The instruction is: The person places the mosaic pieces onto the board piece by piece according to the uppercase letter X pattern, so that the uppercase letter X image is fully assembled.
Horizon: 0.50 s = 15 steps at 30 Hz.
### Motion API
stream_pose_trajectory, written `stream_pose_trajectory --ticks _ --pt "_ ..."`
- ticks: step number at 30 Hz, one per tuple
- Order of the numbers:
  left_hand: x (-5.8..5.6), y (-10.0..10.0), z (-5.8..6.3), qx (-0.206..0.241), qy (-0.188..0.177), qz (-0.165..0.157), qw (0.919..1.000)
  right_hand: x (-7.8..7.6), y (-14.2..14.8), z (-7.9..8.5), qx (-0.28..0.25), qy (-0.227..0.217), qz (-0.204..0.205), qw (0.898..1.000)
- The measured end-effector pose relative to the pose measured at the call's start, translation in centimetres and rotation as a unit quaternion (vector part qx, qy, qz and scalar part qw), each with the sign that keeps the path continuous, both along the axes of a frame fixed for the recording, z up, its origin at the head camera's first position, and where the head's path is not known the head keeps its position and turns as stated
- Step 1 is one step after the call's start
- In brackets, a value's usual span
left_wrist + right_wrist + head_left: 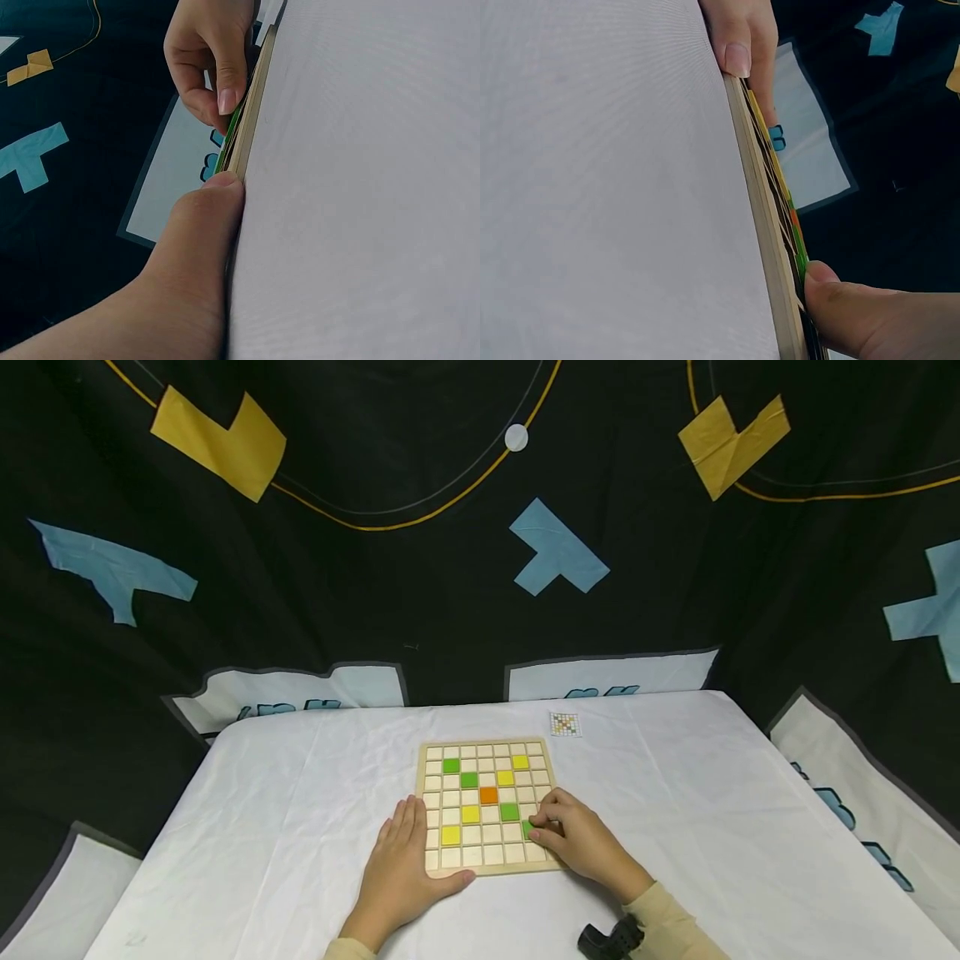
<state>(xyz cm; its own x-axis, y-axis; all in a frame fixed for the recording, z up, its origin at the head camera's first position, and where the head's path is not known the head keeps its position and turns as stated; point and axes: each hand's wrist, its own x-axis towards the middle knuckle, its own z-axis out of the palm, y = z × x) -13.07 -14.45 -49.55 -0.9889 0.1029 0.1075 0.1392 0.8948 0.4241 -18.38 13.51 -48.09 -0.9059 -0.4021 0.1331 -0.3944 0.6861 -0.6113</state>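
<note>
A square wooden grid board lies on the table, with pale squares and several coloured tiles in crossing diagonals. An orange tile is at the centre, among yellow tiles and green tiles. My left hand rests along the board's left side, fingers straight and thumb at the front edge. At the lower right, my right hand pinches a green tile between thumb and curled fingers, partly covering it. In the right wrist view, the thumb touches the board's tiled top.
A small printed card with a coloured grid pattern lies beyond the board's far right corner. White cloth covers the table. Behind it hangs a dark curtain with yellow and blue shapes. A black device is strapped on the right wrist.
</note>
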Motion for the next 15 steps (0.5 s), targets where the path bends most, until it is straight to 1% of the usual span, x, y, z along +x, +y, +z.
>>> stream_pose_trajectory --ticks 8,15 --pt "-0.13 -0.15 -0.12 -0.007 -0.002 0.003 1.0 0.25 0.07 -0.06 0.024 0.033 0.0 0.999" --pt "-0.15 -0.24 -0.37 -0.007 0.001 0.003 1.0 0.65 0.08 0.4 0.039 0.054 0.006 0.998"
